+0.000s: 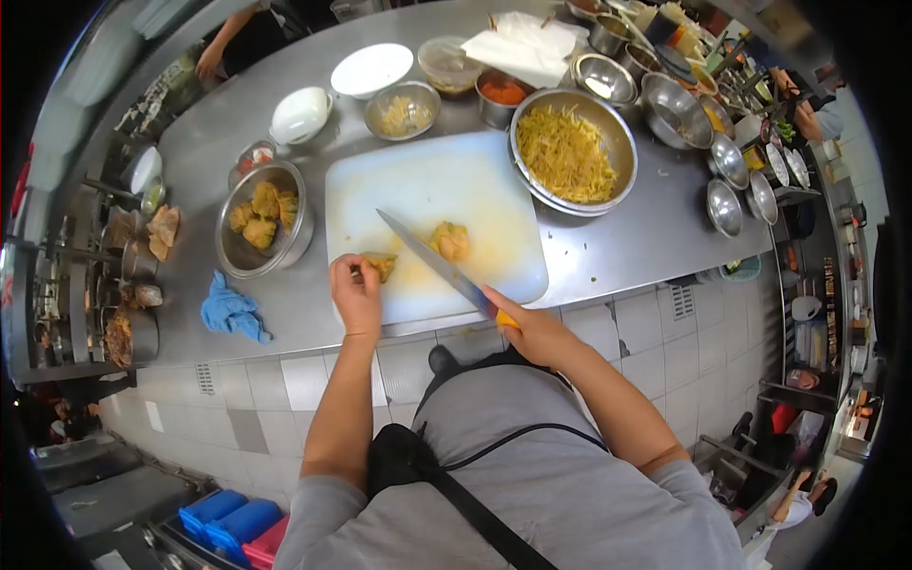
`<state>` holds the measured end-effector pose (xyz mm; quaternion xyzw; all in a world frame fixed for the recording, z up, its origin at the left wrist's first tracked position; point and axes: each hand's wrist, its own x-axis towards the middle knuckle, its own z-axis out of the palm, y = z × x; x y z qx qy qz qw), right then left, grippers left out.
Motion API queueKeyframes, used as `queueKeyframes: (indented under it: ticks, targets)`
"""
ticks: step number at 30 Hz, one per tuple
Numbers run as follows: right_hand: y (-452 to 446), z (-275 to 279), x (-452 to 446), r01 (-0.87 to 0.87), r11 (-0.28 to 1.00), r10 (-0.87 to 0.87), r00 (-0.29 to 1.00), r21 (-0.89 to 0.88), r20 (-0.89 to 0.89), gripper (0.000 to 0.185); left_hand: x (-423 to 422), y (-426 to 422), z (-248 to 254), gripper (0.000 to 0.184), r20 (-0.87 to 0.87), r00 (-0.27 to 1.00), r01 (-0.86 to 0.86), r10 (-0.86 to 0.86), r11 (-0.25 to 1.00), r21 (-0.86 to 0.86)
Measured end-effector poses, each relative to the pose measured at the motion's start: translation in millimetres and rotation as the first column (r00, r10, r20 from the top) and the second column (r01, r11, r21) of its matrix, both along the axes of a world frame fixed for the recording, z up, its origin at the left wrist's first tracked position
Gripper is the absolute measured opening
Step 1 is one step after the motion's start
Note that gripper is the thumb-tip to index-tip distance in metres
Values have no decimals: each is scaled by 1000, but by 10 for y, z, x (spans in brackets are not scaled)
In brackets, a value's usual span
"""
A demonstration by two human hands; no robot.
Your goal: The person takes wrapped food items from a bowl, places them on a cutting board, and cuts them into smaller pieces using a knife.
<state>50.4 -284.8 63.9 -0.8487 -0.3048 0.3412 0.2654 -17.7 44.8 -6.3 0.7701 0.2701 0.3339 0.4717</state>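
Observation:
In my right hand (537,332) is a kitchen knife (432,258) with a long blade and a yellow handle. Its blade slants up and left over the white cutting board (427,180), tip toward the board's middle. My left hand (357,296) is curled at the board's left edge, fingertips pinched at a yellow-green food piece (382,265). A second, similar lump (449,241) lies on the board just right of the blade. Left of the board, a steel bowl (302,233) holds several yellow-green lumps of the same look.
A large steel bowl of yellow shreds (570,152) stands at the board's upper right. Behind are a bowl of chopped pieces (404,111), a white plate (372,69) and a pot of red paste (502,92). A blue cloth (231,309) lies left. Other people stand around.

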Motion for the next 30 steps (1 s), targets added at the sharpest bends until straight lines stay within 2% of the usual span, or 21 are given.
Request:
queueKeyframes:
  ticks: [1, 2, 3, 5, 7, 8, 10, 11, 13, 14, 16, 17, 19, 22, 23, 25, 26, 28, 30]
  targets:
    - [-26, -25, -2, 3, 999, -2, 1000, 54, -6, 75, -6, 91, 104, 12, 20, 1000, -4, 4, 1000, 12]
    - [21, 63, -34, -8, 999, 8, 1000, -45, 18, 78, -7, 165, 283, 13, -125, 992, 60, -24, 954, 294]
    - [78, 147, -79, -9, 1000, 10, 999, -28, 34, 78, 0, 213, 451, 14, -273, 962, 154, -1, 828, 540]
    - [141, 290, -195, -42, 970, 79, 986, -241, 148, 83, 127, 118, 737, 20, -189, 982, 104, 7, 815, 570]
    - [124, 285, -237, -46, 972, 92, 976, -230, 195, 88, 284, 55, 963, 24, -345, 857, 513, -383, 696, 503]
    - [115, 350, -245, -54, 966, 111, 970, -254, 214, 89, 345, -5, 993, 24, -338, 858, 512, -386, 690, 512]
    - [110, 425, -242, -59, 960, 129, 961, -275, 244, 91, 470, -126, 1027, 21, -641, 655, 735, -400, 534, 418]
    - [112, 436, -251, -68, 955, 140, 962, -288, 236, 92, 554, -166, 1049, 21, -638, 660, 732, -397, 531, 427]
    - [105, 438, -268, -71, 952, 144, 962, -297, 232, 94, 731, -208, 1078, 22, -849, 435, 824, -302, 512, 240]
    - [94, 427, -283, -67, 957, 142, 957, -281, 253, 94, 777, -203, 1029, 22, -848, 435, 827, -302, 506, 244]
    - [60, 405, -316, -59, 962, 133, 954, -266, 270, 94, 839, -210, 873, 21, -741, 570, 788, -356, 494, 368]
    - [48, 396, -323, -59, 966, 136, 945, -253, 297, 94, 836, -227, 842, 21, -742, 567, 791, -358, 489, 368]
    - [39, 376, -319, -52, 970, 129, 938, -236, 322, 94, 841, -248, 783, 21, -590, 726, 641, -353, 659, 393]
    - [23, 322, -343, -65, 967, 148, 930, -245, 337, 93, 833, -86, 556, 26, -639, 662, 700, -392, 628, 339]
    - [16, 298, -351, -69, 968, 157, 915, -240, 371, 92, 821, -107, 584, 26, -639, 661, 699, -393, 631, 336]
    - [15, 304, -360, -81, 968, 174, 898, -237, 404, 92, 821, -173, 757, 29, -799, 521, 766, -300, 576, 283]
    - [28, 333, -367, -85, 962, 191, 888, -260, 418, 91, 844, -183, 802, 29, -798, 522, 764, -299, 580, 283]
    - [29, 402, -386, -89, 955, 209, 878, -283, 431, 90, 883, -212, 892, 20, -885, 367, 790, -288, 599, 133]
    - [18, 461, -397, -85, 949, 224, 859, -303, 459, 89, 866, -265, 971, 19, -890, 362, 778, -277, 616, 125]
